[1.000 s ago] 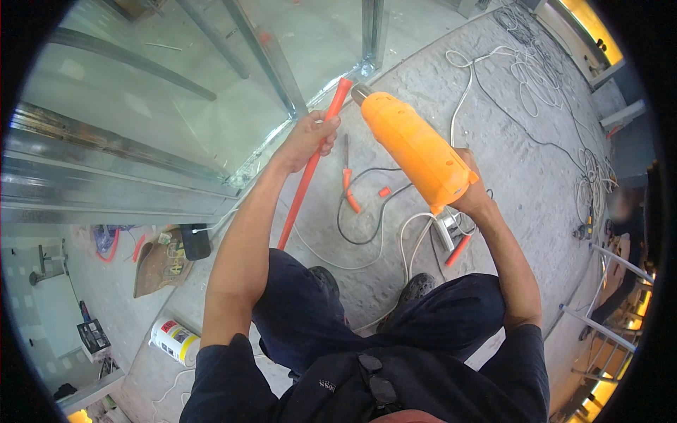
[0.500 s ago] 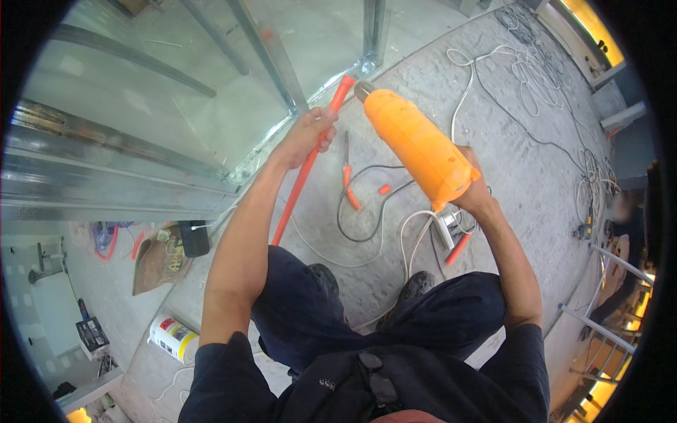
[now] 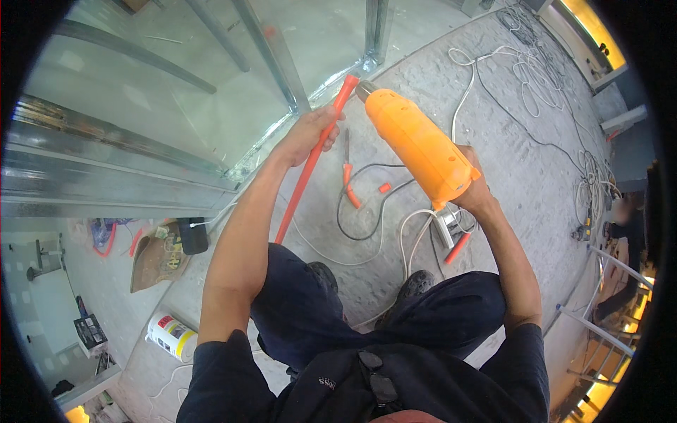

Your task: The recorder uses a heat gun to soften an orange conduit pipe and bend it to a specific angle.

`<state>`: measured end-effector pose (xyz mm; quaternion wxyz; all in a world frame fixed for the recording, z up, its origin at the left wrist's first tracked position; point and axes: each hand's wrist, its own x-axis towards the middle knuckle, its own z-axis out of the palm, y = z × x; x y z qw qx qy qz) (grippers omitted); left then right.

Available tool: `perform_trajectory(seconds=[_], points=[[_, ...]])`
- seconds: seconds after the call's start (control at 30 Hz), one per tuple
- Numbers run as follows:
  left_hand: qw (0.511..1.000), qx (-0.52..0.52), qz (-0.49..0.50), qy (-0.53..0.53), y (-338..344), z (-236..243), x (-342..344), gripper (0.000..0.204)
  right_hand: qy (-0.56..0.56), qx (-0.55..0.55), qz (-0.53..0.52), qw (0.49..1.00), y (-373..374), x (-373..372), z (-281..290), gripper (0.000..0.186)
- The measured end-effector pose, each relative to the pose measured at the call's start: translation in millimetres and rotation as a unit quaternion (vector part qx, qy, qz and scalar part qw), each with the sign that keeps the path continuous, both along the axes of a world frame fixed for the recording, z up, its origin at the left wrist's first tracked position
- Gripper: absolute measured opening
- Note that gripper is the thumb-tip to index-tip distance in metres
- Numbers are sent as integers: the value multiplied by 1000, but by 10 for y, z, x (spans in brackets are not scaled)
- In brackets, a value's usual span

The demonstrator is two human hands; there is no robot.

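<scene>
My left hand point(image 3: 307, 134) is closed round an orange plastic pipe point(image 3: 303, 187) below its flared upper end. The pipe slants down toward my left knee. In my right hand point(image 3: 474, 180) is an orange heat gun point(image 3: 419, 144); its body hides most of my grip. The gun's metal nozzle point(image 3: 366, 90) points up and left, close beside the pipe's flared end. On the floor between my arms lie a tool with a thin shaft and orange sleeve point(image 3: 350, 187), a short orange pipe piece point(image 3: 384, 188), a longer orange piece point(image 3: 458, 249) and a white power strip point(image 3: 443, 230).
Metal studs point(image 3: 271, 56) stand at the far left. Cables point(image 3: 529, 77) run over the concrete floor to the right. A white bucket point(image 3: 171, 337) and a brown bag point(image 3: 159, 262) are at my left. Another person point(image 3: 624, 233) is at the far right near a ladder point(image 3: 599, 324).
The pipe's flared end has shifted very slightly right, with my left hand turning a little on it. The heat gun has stayed in place.
</scene>
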<state>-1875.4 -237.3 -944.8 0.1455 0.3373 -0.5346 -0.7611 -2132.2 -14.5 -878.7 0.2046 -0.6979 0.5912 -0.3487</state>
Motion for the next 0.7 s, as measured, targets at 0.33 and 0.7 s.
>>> perform_trajectory(seconds=[0.33,0.7], points=[[1000,-15,10,-16,8,8,7,45,-20,-37,-2,999,-17,65,38,27],[1000,-14,11,3,-16,-40,19,34,-27,-27,-16,999,-9,69,36,26]])
